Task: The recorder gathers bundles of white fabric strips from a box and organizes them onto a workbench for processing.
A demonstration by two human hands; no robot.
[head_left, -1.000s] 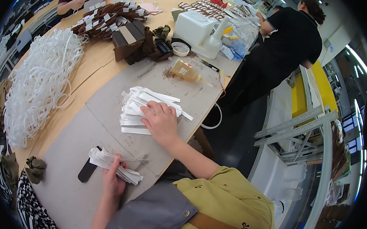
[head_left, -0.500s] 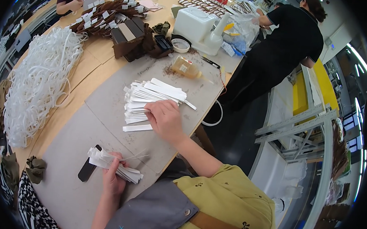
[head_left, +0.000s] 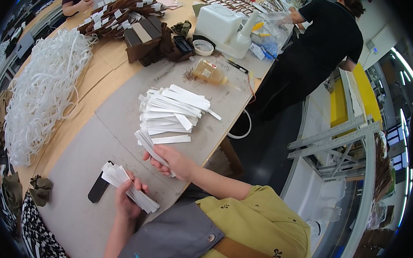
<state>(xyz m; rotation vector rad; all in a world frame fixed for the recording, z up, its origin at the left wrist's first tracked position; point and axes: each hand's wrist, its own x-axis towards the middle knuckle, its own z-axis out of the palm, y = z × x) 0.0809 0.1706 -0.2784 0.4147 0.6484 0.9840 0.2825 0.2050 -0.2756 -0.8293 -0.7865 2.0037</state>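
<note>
My left hand [head_left: 130,194] is closed round a bundle of white strips [head_left: 139,199], which fan out at their upper left end. A little to its right, my right hand [head_left: 171,161] grips a few more white strips [head_left: 144,139] that stick out toward the pile. Beyond both hands lies a loose pile of flat white strips [head_left: 170,109] on the grey table mat [head_left: 111,124]. One strip [head_left: 173,139] rests apart at the pile's near edge. A black flat object [head_left: 98,189] lies left of the left-hand bundle.
A heap of white ribbon [head_left: 49,97] covers the left side. Farther back stand a bottle of yellowish liquid [head_left: 209,73], a tape roll [head_left: 203,47], a white jug [head_left: 221,27] and brown pieces [head_left: 123,15]. A person in black [head_left: 313,50] stands at the right edge.
My right hand has come back from the pile toward my left hand, bringing a few strips. The left hand's bundle has turned slightly, and its loose thin strands no longer show.
</note>
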